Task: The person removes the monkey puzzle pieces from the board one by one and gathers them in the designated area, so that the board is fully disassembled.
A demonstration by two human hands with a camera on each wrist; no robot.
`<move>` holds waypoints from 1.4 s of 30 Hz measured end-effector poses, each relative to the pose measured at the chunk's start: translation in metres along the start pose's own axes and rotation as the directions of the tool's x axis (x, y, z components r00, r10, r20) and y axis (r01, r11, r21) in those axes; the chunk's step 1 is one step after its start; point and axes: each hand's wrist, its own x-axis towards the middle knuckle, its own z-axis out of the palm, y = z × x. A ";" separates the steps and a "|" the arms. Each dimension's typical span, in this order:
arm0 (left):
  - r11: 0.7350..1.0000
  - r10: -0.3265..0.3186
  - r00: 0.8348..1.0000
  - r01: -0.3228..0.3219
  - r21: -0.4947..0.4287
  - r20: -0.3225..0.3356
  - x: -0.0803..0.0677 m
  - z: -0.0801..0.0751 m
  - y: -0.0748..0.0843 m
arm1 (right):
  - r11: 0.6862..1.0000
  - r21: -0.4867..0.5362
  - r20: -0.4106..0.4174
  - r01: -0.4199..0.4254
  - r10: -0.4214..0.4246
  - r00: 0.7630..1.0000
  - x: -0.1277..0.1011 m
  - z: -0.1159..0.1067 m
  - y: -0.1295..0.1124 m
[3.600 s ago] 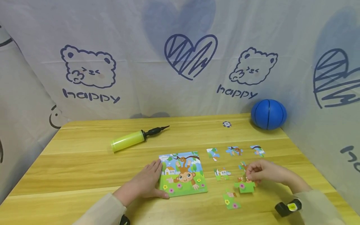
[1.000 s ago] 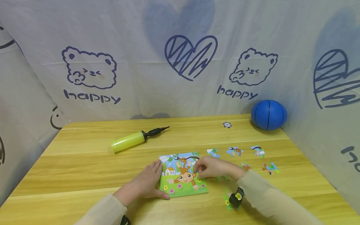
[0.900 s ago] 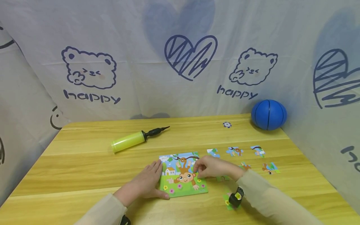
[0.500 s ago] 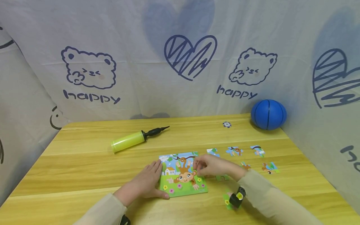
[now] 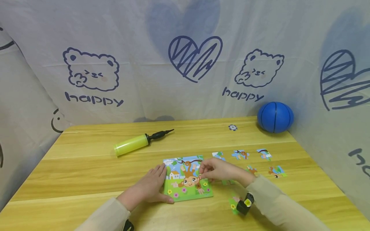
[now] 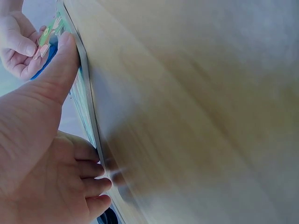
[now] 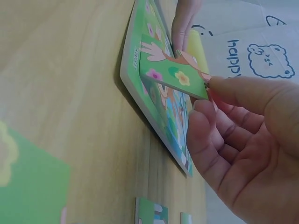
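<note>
A square puzzle board (image 5: 173, 189) with a monkey, house and garden picture lies on the table in front of me. My left hand (image 5: 150, 186) rests along its left side, fingers extended and thumb at the lower corner. Over the board's right side, my right hand (image 5: 219, 170) pinches a puzzle piece (image 7: 175, 77) between thumb and fingers. That piece is green, with a pink flower, a yellow flower and a monkey's hand. In the right wrist view it tilts, its far end close over the board's lower right corner. The right hand covers part of the board in the head view.
Several loose puzzle pieces lie right of the board, including a branch piece (image 5: 264, 154) and a monkey-ear piece (image 5: 276, 172); the right arm hides some. Behind are a yellow hand pump (image 5: 131, 145), a poker chip (image 5: 233, 127) and a blue ball (image 5: 275, 117). A white curtain (image 5: 138, 80) encloses the table.
Since the oldest frame, the right hand has moved left from the loose pieces to the board's right side. Lately its fingers and the pinched piece shift only slightly. The left hand stays put.
</note>
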 end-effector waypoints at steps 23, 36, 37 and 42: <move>1.000 -0.009 1.000 0.009 -0.008 0.012 -0.001 -0.002 0.002 | 0.999 0.030 -0.154 -0.041 0.046 0.987 -0.074 -0.056 0.039; 1.000 -0.007 1.000 0.008 -0.008 0.012 -0.001 -0.002 0.003 | 0.998 0.050 -0.118 -0.032 0.037 0.992 -0.149 -0.102 0.080; 1.000 -0.008 1.000 0.009 -0.009 0.012 -0.001 -0.002 0.003 | 0.997 0.064 -0.107 -0.035 0.041 0.993 -0.154 -0.104 0.084; 1.000 -0.010 1.000 0.010 -0.013 0.013 -0.001 -0.002 0.003 | 0.987 0.125 -0.065 -0.102 0.111 0.992 -0.177 -0.115 0.102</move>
